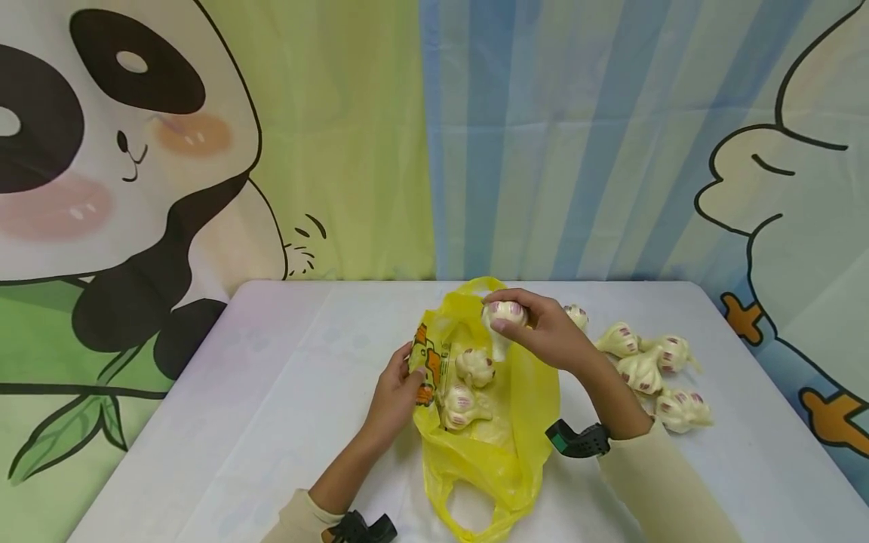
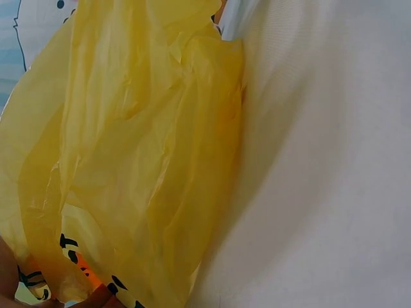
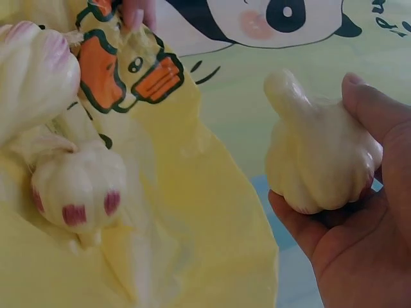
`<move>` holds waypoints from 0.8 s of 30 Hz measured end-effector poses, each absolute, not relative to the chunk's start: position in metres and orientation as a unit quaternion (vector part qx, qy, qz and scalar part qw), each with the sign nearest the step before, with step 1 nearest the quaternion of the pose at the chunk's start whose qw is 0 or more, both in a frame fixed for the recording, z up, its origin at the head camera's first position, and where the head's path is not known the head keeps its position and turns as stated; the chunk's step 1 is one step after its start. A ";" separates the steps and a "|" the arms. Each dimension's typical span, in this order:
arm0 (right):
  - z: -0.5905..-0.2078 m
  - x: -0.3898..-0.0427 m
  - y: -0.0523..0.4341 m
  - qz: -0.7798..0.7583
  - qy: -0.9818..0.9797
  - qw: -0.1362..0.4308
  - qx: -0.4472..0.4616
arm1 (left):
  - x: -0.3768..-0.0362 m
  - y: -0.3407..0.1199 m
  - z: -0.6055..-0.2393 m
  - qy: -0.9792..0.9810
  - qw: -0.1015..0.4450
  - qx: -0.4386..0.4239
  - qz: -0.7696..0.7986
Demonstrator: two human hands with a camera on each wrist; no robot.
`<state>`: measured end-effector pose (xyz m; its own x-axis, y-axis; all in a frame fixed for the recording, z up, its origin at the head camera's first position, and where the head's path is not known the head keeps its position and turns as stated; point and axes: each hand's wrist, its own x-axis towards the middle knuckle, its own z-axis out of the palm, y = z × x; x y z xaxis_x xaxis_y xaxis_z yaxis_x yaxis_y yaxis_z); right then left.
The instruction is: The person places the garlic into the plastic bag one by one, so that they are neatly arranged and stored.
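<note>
A yellow plastic bag [image 1: 534, 392] with a printed duck lies mouth open on the table, its handle loop toward the person. My left hand [image 1: 395, 394] pinches the bag's left edge beside the print. Just over the far part of the bag, my right hand [image 1: 548, 328] holds a garlic bulb [image 3: 321, 151] between thumb and fingers, its stem pointing down in the head view. Inside the bag lie two more garlic bulbs, one farther bulb [image 1: 475, 366] and one nearer bulb [image 1: 462, 407]. In the left wrist view, the bag's yellow side [image 2: 148, 141] covers most of the left hand.
Several garlic bulbs [image 1: 640, 371] lie grouped on the white table [image 1: 285, 422] to the right of the bag, beyond the right forearm. Another bulb [image 1: 577, 317] shows behind the right hand. A printed cloth backdrop [image 1: 353, 136] rises behind the table's far edge.
</note>
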<state>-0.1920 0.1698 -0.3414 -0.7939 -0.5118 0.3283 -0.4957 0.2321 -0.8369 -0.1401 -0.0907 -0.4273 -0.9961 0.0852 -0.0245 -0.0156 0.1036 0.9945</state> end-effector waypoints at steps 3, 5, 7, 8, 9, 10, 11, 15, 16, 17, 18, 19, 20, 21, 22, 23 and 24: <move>-0.348 -0.192 0.163 -0.530 0.783 0.036 -0.323 | -0.139 -0.091 -0.428 0.745 0.036 0.023 0.665; -0.352 -0.192 0.159 -0.524 0.788 0.047 -0.321 | -0.139 -0.091 -0.429 0.745 0.036 0.022 0.665; -0.357 -0.192 0.156 -0.515 0.795 0.054 -0.314 | -0.138 -0.092 -0.430 0.746 0.038 0.023 0.665; -0.359 -0.192 0.155 -0.510 0.801 0.056 -0.309 | -0.139 -0.092 -0.430 0.745 0.040 0.020 0.665; -0.361 -0.192 0.153 -0.505 0.805 0.059 -0.305 | -0.138 -0.092 -0.430 0.745 0.041 0.021 0.665; -0.363 -0.192 0.152 -0.501 0.808 0.062 -0.302 | -0.139 -0.092 -0.430 0.745 0.041 0.023 0.665; -0.365 -0.192 0.151 -0.497 0.812 0.066 -0.299 | -0.138 -0.092 -0.430 0.746 0.042 0.024 0.665; -0.370 -0.193 0.148 -0.486 0.820 0.077 -0.293 | -0.139 -0.093 -0.430 0.745 0.041 0.030 0.666; -0.372 -0.194 0.148 -0.484 0.821 0.078 -0.293 | -0.139 -0.093 -0.430 0.744 0.040 0.031 0.666; -0.373 -0.194 0.148 -0.482 0.823 0.079 -0.291 | -0.139 -0.092 -0.430 0.745 0.040 0.033 0.666; -0.374 -0.194 0.148 -0.482 0.823 0.080 -0.289 | -0.139 -0.092 -0.430 0.744 0.040 0.034 0.666; -0.376 -0.195 0.148 -0.480 0.825 0.080 -0.287 | -0.139 -0.092 -0.430 0.744 0.040 0.036 0.666; -0.378 -0.195 0.148 -0.476 0.828 0.079 -0.285 | -0.139 -0.092 -0.430 0.744 0.040 0.036 0.666; -0.380 -0.195 0.149 -0.473 0.831 0.079 -0.282 | -0.139 -0.092 -0.430 0.744 0.041 0.036 0.666; -0.382 -0.195 0.149 -0.470 0.833 0.078 -0.281 | -0.139 -0.092 -0.429 0.745 0.041 0.035 0.665; -0.383 -0.195 0.149 -0.468 0.835 0.077 -0.280 | -0.139 -0.091 -0.429 0.746 0.040 0.036 0.663; -0.384 -0.195 0.149 -0.466 0.836 0.075 -0.279 | -0.139 -0.091 -0.428 0.747 0.040 0.035 0.663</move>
